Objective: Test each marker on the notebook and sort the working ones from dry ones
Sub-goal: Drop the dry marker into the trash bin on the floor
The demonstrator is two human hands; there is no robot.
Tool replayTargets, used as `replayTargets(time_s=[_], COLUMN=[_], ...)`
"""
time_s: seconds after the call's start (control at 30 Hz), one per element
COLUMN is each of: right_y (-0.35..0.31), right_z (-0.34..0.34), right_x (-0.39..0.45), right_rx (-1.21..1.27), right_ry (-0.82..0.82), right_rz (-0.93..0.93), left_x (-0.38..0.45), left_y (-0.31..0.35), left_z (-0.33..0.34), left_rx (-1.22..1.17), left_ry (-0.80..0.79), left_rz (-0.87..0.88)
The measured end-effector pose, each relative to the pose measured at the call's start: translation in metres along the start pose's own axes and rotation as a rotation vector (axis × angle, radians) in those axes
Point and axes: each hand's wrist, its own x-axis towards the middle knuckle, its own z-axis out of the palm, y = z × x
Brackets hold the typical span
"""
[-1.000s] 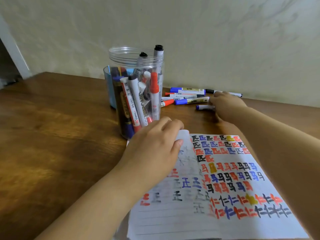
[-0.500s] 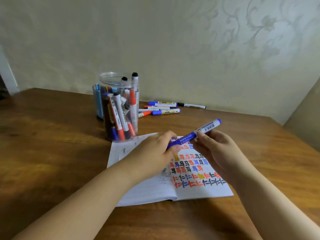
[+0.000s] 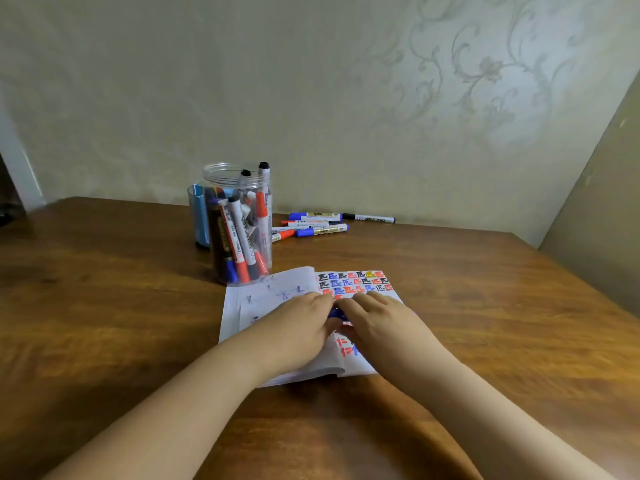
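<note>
Gripping a slim blue marker [image 3: 335,312], seemingly, both hands [image 3: 346,323] curl together over the lined paper notebook [image 3: 273,296].

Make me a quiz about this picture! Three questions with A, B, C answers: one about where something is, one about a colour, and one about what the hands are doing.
1. Where is the clear jar of markers?
A. On the table behind the notebook
B. On top of the notebook
C. On the floor

2. What colour is the marker showing between the hands?
A. Green
B. Blue
C. Yellow

3. What are the two hands doing?
A. Resting flat on the bare table
B. Reaching into the jar
C. Both holding one marker over the notebook

Answers:
1. A, the jar stands on the wooden table just beyond the notebook's far edge.
2. B, a blue bit peeks out between the fingers.
3. C, the left hand and right hand meet over the open page, each with a grip on the marker.
</note>
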Motion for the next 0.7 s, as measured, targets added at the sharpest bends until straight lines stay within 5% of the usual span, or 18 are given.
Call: replayTargets(time_s=[0.1,0.33,0.7], right_y=[0.006,0.011,0.006], right_z=[0.011,0.037,0.034], right_x=[0.006,0.008,0.008], right_rx=[0.022,0.02,0.059], right_ry=[-0.1,0.093,0.069], right_rz=[0.042,-0.054,-0.064], left_x=[0.007,0.015,0.014], left_y=[-0.005,-0.016,-0.031], left_z=[0.0,0.008,0.011], left_rx=[0.035,0.002,-0.074], left_ry=[0.013,-0.014,-0.116], left_rz=[-0.005,0.027,0.089])
